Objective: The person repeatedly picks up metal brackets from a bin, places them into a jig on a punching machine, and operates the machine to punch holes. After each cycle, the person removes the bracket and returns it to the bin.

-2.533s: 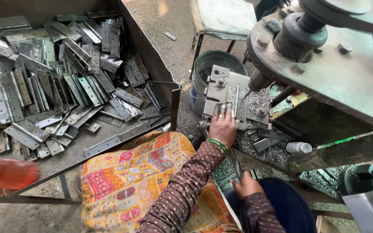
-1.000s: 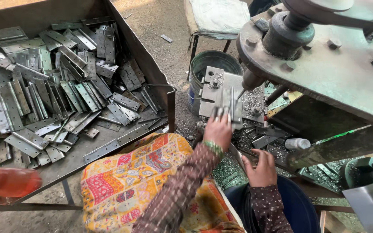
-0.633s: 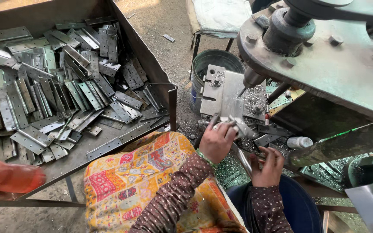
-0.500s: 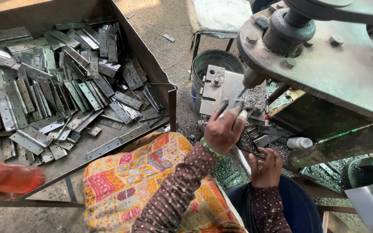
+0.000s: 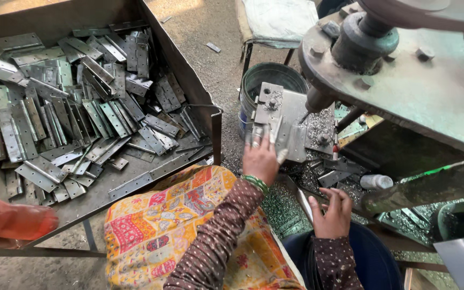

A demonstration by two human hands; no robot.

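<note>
My left hand (image 5: pixel 261 157) reaches forward to the drill press's grey jig plate (image 5: pixel 291 115) and presses a flat metal hinge piece (image 5: pixel 276 134) against it, fingers spread over the piece. The drill spindle (image 5: pixel 318 99) hangs just right of the fingers. Lower down and nearer my lap, my right hand (image 5: pixel 331 212) has its fingers apart and nothing gripped. Its thumb lies beside a metal strip (image 5: pixel 301 197). Both arms wear brown dotted sleeves, and a green bangle is on the left wrist.
A big metal tray (image 5: pixel 205 102) on the left holds several steel hinges (image 5: pixel 81 118). A patterned orange cloth (image 5: pixel 173 220) covers my lap. A round bucket (image 5: pixel 267 80) stands behind the jig, and metal shavings (image 5: pixel 280 204) lie around it. The machine's heavy green body (image 5: pixel 420 86) fills the right.
My left hand lifted a hinge piece and has now set it against the jig plate. My right hand dropped lower and opened its fingers.
</note>
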